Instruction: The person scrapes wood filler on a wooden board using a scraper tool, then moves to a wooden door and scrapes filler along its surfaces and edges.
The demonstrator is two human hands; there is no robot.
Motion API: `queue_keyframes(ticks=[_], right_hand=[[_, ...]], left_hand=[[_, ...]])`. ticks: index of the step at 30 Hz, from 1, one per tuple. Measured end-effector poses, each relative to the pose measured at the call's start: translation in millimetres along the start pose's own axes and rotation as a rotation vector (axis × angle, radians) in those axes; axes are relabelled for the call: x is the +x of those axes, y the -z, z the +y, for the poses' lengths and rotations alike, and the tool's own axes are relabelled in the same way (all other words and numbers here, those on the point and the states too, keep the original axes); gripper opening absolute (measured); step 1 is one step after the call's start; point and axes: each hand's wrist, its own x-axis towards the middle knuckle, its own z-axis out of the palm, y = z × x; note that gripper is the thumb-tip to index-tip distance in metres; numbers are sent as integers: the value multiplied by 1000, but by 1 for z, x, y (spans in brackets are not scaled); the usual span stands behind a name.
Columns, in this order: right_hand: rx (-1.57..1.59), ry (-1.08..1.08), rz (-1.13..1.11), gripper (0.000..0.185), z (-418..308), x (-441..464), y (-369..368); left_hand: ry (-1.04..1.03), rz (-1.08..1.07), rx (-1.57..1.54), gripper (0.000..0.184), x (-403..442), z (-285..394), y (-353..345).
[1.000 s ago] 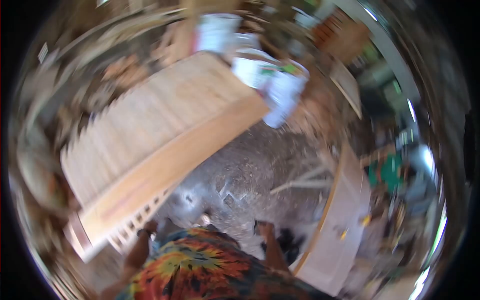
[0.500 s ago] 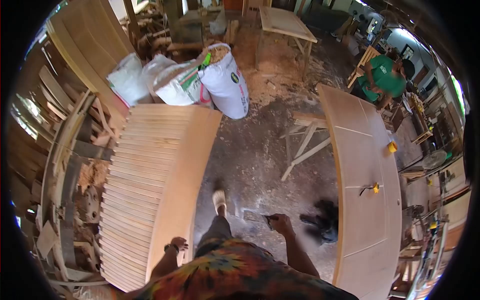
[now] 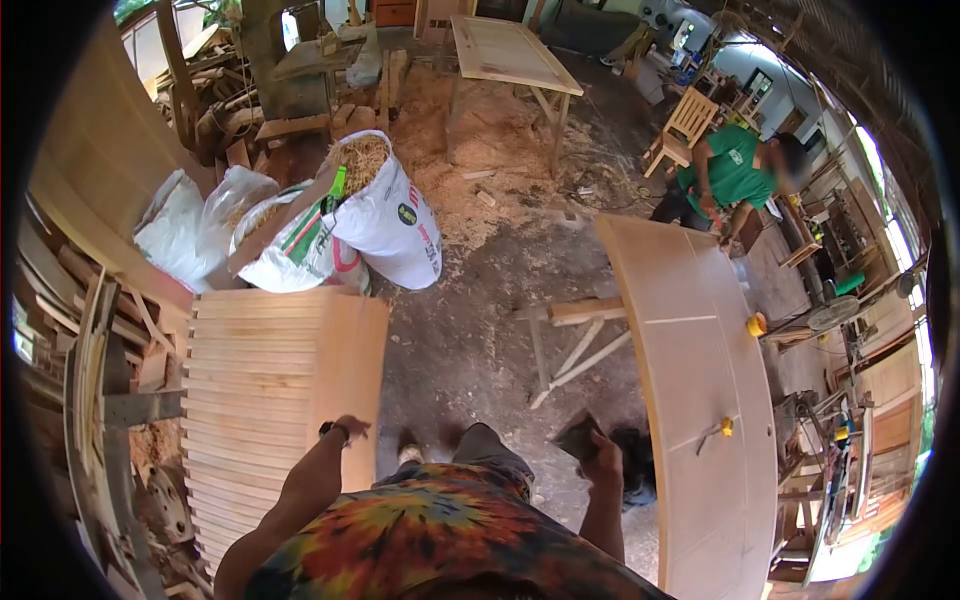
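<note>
My right hand (image 3: 603, 460) grips a dark, flat, squarish piece (image 3: 577, 438) by one edge, above the floor between the two work surfaces. Its exact kind cannot be made out. My left hand (image 3: 353, 430), with a dark watch (image 3: 331, 428) at the wrist, is over the smooth edge of a stack of wooden boards (image 3: 255, 370). Its fingers are stretched out and hold nothing; whether they touch the wood is unclear. To the right lies a long wooden door panel (image 3: 690, 350) on trestles, with a yellow-tipped tool (image 3: 726, 427) and a yellow tape roll (image 3: 756, 325) on it.
A person in a green shirt (image 3: 735, 165) bends over the panel's far end. White sacks of shavings (image 3: 390, 220) stand beyond the board stack. A trestle (image 3: 580, 350) and a dark bundle (image 3: 635, 465) are near the panel. Farther back is a wooden table (image 3: 510, 55).
I have stepped forward between the boards and the panel. My right hand has raised the flat piece, turning its broad face into view. The person in green has shifted posture.
</note>
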Motion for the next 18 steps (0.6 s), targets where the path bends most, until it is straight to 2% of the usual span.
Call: queue_keyframes(ticks=[2,3,5,6,8,10,12,14,16,18], right_hand=[[67,6,14,36,-16,18,-24],[79,19,17,33,-20,31,-26],[119,33,26,32,-23,70,-23],[154,37,33,31,-29,94,-23],[146,59,24,29,-42,138,-51],[96,59,-81,30,-69,180,-97],[110,26,-76,35,-91,250,-126],[98,8,-81,39,-132,311,-160],[-21,51,-207,36,-165,358,-205],[-40,3,-188,32,-196,421,-227]], left_hand=[[224,267,88,32,19,77,49],[220,268,93,32,54,83,63],[128,276,-259,30,124,104,87],[120,277,-253,30,143,115,92],[-305,161,1110,33,174,136,103],[-351,79,1207,42,182,159,102],[-227,-107,1103,46,174,183,109],[-206,-89,1084,48,183,213,123],[-157,-72,1043,52,188,233,140],[-111,-99,1013,53,180,250,152]])
